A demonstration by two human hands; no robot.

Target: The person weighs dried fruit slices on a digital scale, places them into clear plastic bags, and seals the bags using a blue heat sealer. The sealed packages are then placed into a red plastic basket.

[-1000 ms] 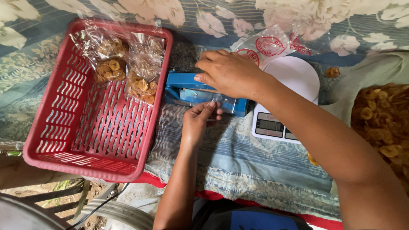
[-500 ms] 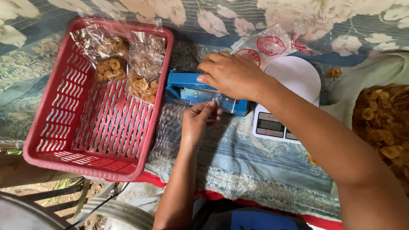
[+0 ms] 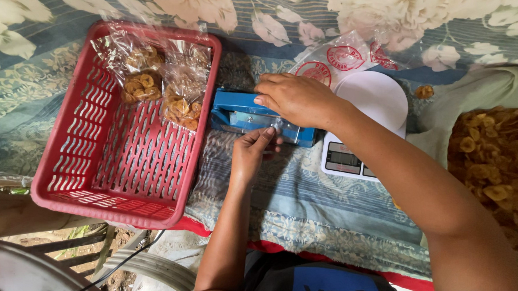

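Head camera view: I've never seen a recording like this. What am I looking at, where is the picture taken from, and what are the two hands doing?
There is no machine here: a person wears a camera on the head, so you look down along their own arms. The right hand presses down on a blue heat sealer, a small bar-shaped device for closing plastic bags. The left hand sits at the sealer's near edge, fingers pinching something clear there, probably a bag, though it is hard to make out. To the left stands a red plastic basket holding clear packets of banana chips. To the right is a white kitchen scale, with empty printed bags behind it and a big heap of loose banana chips at the far right. Everything rests on a floral cloth.
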